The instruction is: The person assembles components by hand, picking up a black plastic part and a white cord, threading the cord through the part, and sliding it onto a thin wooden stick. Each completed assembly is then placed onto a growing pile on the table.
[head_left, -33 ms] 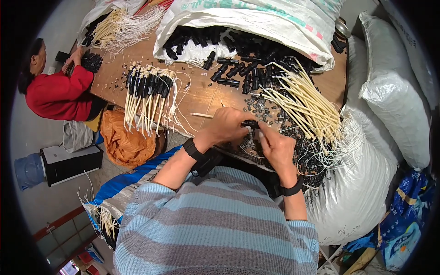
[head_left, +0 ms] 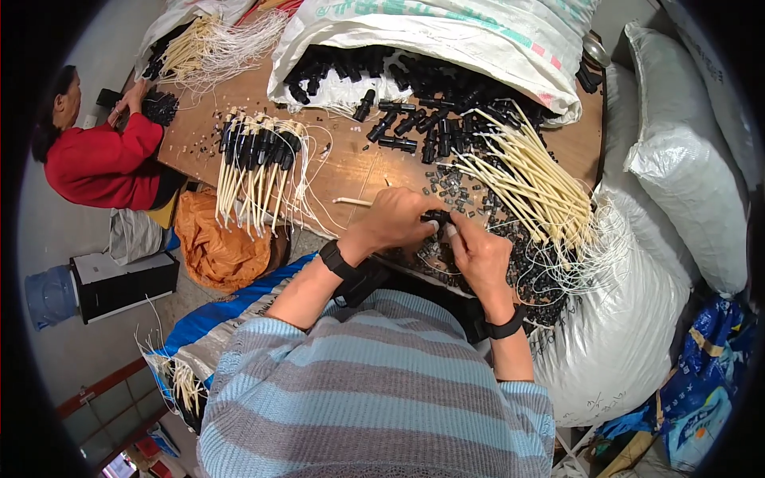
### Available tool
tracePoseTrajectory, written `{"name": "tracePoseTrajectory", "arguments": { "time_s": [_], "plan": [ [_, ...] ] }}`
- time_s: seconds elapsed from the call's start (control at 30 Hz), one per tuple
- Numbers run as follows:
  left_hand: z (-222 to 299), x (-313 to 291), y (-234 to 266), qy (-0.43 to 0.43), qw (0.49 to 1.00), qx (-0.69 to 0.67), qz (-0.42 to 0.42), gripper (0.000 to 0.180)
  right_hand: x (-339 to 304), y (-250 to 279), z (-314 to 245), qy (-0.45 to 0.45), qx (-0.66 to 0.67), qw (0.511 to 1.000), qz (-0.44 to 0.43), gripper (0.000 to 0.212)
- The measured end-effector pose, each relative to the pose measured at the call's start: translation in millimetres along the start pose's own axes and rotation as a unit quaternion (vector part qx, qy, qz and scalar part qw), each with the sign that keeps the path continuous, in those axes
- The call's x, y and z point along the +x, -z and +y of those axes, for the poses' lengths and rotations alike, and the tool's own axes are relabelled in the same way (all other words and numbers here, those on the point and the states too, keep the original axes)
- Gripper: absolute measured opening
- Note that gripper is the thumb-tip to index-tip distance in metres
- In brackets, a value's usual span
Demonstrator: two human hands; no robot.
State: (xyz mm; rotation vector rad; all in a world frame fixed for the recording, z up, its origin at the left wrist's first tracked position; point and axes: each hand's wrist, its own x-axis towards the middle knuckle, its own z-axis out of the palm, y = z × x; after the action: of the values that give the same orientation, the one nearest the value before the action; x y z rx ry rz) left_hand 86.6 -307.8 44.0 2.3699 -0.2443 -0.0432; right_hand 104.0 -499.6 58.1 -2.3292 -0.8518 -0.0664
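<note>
The black piece (head_left: 436, 216) lies between the two hands over the table's (head_left: 351, 163) near edge: the left hand (head_left: 392, 219) pinches its left end, the right hand (head_left: 483, 253) its right, each grip closed at the fingertips. Fingers cover most of it, so its ends are hard to make out. A cream stick (head_left: 352, 201) juts leftward, its inner end hidden by the left hand.

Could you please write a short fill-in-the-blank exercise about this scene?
1. The left hand and right hand meet at a small part coloured ____.
2. The co-worker's sleeve is ____.
3. The orange bag lies to the person's ____.
4. Dark tubular pieces lie at the mouth of a sack coloured mainly ____.
Missing words: black; red; left; white.
</note>
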Motion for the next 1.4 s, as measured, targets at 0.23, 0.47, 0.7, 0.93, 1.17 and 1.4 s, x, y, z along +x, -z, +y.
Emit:
{"name": "tracePoseTrajectory", "arguments": {
  "time_s": [0.23,0.47,0.7,0.93,1.17,1.4],
  "plan": [
    [-12,-9,0,0.051,0.996,-0.066,0.042,0.026,-8,-10,4,0.003,0.076,0.996,0.040,0.030],
    [4,-10,2,-0.101,0.976,0.133,0.141,0.014,5,-16,5,-0.231,0.259,0.937,-0.028,0.017],
    [-16,-33,11,-0.093,0.972,0.166,0.140,0.015,9,-39,-17,-0.271,0.271,0.918,-0.100,0.020],
    [-89,-65,80,0.065,0.884,0.266,0.378,0.014,31,-14,-16,-0.036,0.111,0.979,0.164,0.016],
    [-94,-48,80,0.108,0.864,0.285,0.401,0.040,15,-42,-15,0.073,0.101,0.990,-0.065,0.023],
    [-81,25,24,-0.036,0.967,0.118,0.225,0.039,14,23,63,-0.126,-0.161,0.970,0.132,0.013]
  ]
}}
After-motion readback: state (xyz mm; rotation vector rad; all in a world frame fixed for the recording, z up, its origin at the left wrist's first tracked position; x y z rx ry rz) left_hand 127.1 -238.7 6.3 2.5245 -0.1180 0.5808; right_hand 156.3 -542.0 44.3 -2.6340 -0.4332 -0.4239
